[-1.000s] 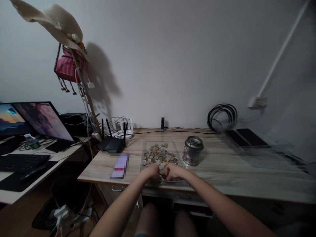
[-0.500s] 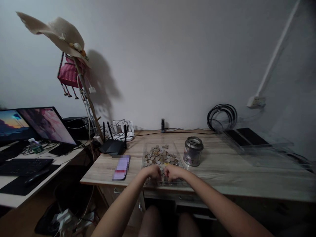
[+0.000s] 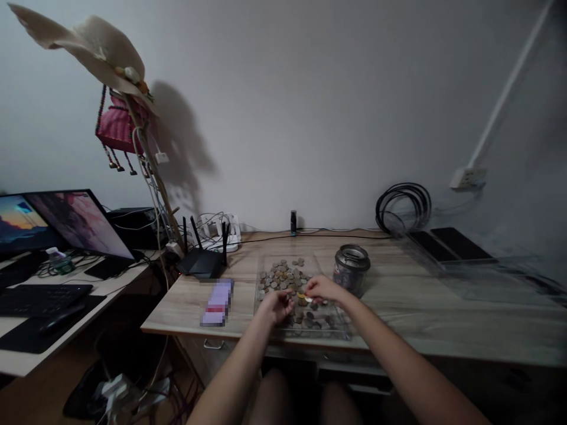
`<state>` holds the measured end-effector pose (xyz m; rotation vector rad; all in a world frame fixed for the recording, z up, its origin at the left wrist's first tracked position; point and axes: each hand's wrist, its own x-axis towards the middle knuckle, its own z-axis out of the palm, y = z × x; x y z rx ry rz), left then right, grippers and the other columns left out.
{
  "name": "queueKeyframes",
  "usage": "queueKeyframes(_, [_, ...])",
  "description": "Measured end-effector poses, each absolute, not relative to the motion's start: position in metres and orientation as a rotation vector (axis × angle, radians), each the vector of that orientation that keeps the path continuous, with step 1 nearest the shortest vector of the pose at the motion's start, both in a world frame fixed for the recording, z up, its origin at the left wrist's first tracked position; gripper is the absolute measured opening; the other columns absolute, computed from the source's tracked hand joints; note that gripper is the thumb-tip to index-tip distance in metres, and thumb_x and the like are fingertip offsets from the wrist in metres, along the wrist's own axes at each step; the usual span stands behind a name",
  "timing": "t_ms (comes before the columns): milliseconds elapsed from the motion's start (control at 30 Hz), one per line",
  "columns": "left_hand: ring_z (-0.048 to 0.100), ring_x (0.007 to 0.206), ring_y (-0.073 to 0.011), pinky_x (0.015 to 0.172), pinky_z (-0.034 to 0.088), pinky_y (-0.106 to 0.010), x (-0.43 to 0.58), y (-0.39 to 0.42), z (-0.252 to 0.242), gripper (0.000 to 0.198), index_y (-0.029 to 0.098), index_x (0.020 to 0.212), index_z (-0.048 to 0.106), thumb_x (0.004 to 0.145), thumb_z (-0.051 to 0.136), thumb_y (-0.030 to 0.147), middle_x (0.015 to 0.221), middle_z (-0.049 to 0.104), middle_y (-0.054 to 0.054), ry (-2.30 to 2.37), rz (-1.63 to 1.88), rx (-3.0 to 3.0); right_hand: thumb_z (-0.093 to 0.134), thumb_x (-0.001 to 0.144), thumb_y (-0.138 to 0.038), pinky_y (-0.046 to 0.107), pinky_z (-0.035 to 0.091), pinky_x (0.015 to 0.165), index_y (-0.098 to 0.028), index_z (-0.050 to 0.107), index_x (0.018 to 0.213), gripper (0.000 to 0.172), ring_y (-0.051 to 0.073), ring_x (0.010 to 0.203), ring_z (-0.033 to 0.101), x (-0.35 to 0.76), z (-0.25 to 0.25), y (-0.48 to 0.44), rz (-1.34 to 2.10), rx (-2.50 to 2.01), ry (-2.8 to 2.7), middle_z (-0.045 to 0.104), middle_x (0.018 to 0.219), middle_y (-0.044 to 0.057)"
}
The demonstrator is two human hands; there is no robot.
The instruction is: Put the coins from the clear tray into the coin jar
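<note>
Coins (image 3: 283, 276) lie loose in a clear tray (image 3: 341, 334) at the tabletop (image 3: 420, 307) front edge, tin (image 3: 351, 268) just beside. Right hand (image 3: 323, 288) is pinched shut on what looks like one coin (image 3: 303, 296). Left hand (image 3: 277, 306) is half curled, contents hidden. Coins probably light, hard, slick, so pinch by rims.

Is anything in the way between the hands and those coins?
Nothing visible does. The left hand and right hand are right over the coins in the clear tray; the metal tin stands aside, to the right.
</note>
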<state>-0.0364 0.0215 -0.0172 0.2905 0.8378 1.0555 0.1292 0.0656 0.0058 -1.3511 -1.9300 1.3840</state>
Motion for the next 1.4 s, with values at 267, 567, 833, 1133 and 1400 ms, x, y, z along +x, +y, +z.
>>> queueKeyframes(267, [0.056,0.064,-0.0131,0.06,0.05,-0.029,-0.003,0.03,-0.023,0.017,0.012,0.079,0.051,0.075,0.035,0.011,0.068,0.056,-0.006,0.648,1.179,0.126,0.059,0.056,-0.019,0.017,0.037,0.041,-0.015,0.051,0.058,0.009,0.008,0.045,0.049,0.099,0.012,0.06,1.243,-1.2,-1.864,0.055,0.05,-0.003])
queueKeyframes(567, [0.059,0.066,-0.0131,0.056,0.05,-0.02,-0.003,0.022,-0.022,0.017,0.007,0.08,0.05,0.072,0.037,0.001,0.068,0.057,-0.01,0.746,1.182,0.125,0.055,0.062,-0.027,0.022,0.04,0.054,-0.016,0.058,0.063,0.011,0.012,0.057,0.054,0.136,0.042,0.059,0.617,-1.186,-1.878,0.061,0.061,0.001])
queueKeyframes(833, [0.048,0.043,-0.0026,0.037,0.035,-0.009,-0.002,0.017,-0.018,0.009,0.01,0.071,0.05,0.078,0.045,0.013,0.058,0.054,-0.001,0.81,1.097,0.344,0.054,0.063,-0.034,0.022,0.033,0.049,-0.022,0.066,0.068,0.017,0.015,0.062,0.056,0.233,0.093,0.088,-0.037,-1.708,-1.687,0.066,0.069,0.002])
queueKeyframes(1133, [0.02,0.029,-0.0004,0.033,0.005,-0.014,-0.001,0.015,-0.02,0.025,0.015,0.068,0.048,0.07,0.052,0.039,0.043,0.034,0.009,0.895,1.044,0.604,0.054,0.061,-0.036,0.024,0.03,0.047,-0.025,0.069,0.067,0.019,0.015,0.06,0.054,0.234,0.09,0.098,-0.142,-1.896,-1.758,0.066,0.071,0.003])
queueKeyframes(1400, [0.024,0.029,-0.0013,0.033,0.006,-0.015,0.0,0.014,-0.022,0.017,0.015,0.075,0.05,0.067,0.051,0.031,0.045,0.039,0.008,0.968,1.031,0.637,0.039,0.076,-0.028,0.028,0.037,0.073,-0.018,0.063,0.092,0.03,0.019,0.085,0.051,0.19,0.081,0.061,-0.348,-1.445,-1.81,0.062,0.089,0.008])
